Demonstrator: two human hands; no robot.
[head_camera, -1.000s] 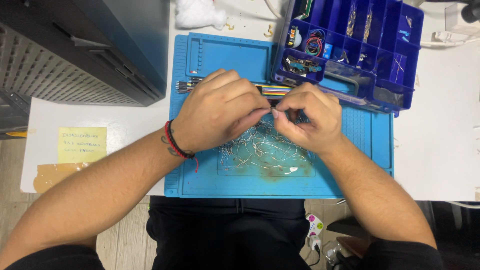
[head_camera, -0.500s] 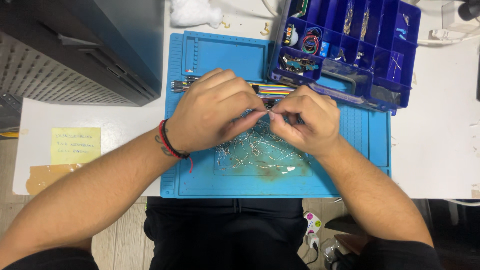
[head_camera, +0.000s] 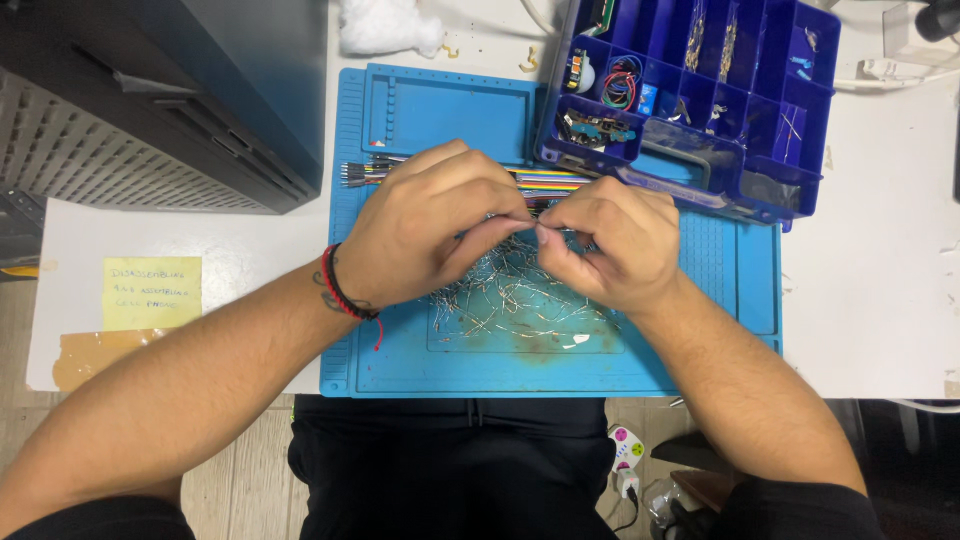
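Left hand and right hand meet fingertip to fingertip, pinched on 1 thin wire lead above the wire-lead pile at the centre of the blue work mat. A blue compartment box overlaps the mat's far-right corner; the near edge lies open.

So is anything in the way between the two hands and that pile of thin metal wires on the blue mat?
Nothing visible is. The left hand and the right hand meet fingertip to fingertip directly over the pile of thin wires on the blue mat. What they pinch is too small to tell. The blue compartment box sits off to the side.
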